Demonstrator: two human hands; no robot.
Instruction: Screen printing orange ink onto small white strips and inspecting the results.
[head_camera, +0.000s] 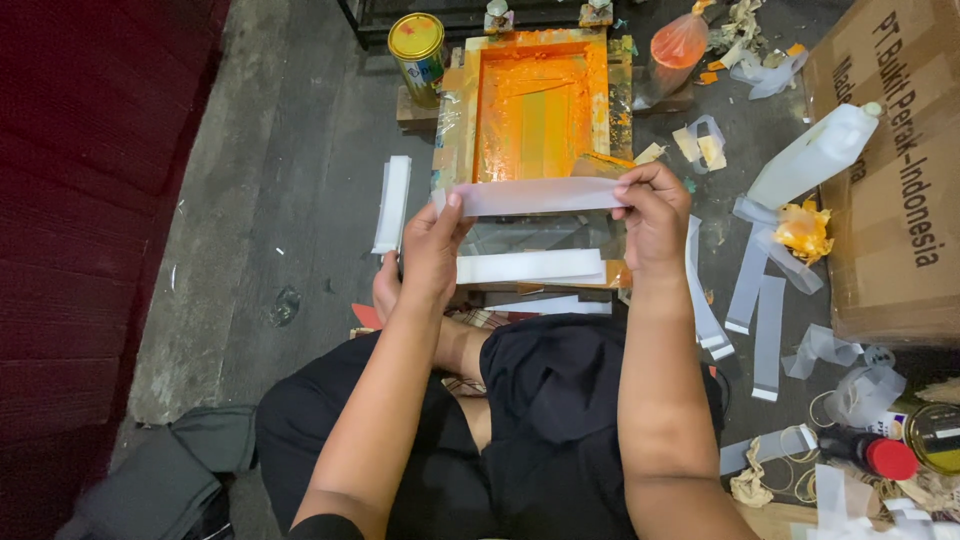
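I sit on the floor (300, 200) with my legs crossed, in black shorts (560, 400). My left hand (432, 250) and my right hand (655, 215) hold one long white strip (540, 196) between them, flat and level. The left grip pinches its end at 9 o'clock, thumb on top; the right grip pinches the other end at 3 o'clock with thumb and fingertips pressed together. Just beyond my knees, under the held strip, a small stack of white strips (530, 267) lies on the near edge of the printing frame (540, 110). The frame is at 12 o'clock, and its inside is covered with orange ink. A second pile of strips (392, 203) lies on the floor at 10 o'clock, beside the frame. Loose strips (760, 300) lie scattered at 3 o'clock, near a white plastic jug (815, 155) and a cardboard box (890, 180). Far at 11 o'clock a yellow-lidded can (417, 50) stands.
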